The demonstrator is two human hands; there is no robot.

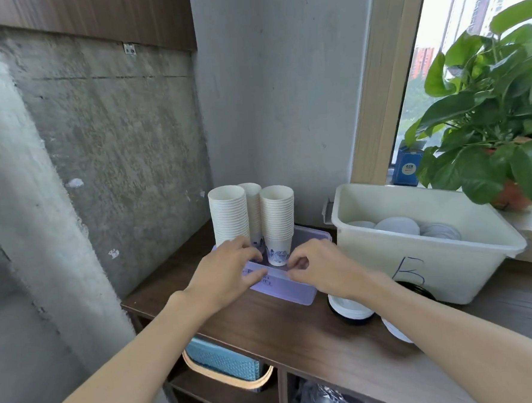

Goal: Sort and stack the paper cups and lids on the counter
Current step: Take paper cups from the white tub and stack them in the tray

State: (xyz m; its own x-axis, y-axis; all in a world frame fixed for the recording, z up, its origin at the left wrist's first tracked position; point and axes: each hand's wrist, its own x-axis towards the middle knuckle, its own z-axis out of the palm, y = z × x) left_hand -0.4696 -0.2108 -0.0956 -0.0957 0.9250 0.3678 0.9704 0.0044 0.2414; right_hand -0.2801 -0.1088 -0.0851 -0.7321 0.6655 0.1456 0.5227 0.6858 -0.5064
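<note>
Fingers curled, the left hand [228, 272] and right hand [318, 269] each grip the near rim of the lilac tray [288, 288]. Three paper cup stacks [277, 222] stand in it just beyond the fingertips. Stacked lids [350, 310] sit on the tabletop [297, 333] under the right wrist.

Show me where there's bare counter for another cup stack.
Bare counter lies between the tray and the front edge, left of the lid stacks; another patch fronts the bin toward its right end. Crowded: the tray, holding three cup stacks, with left hand and right hand at its rim.
</note>
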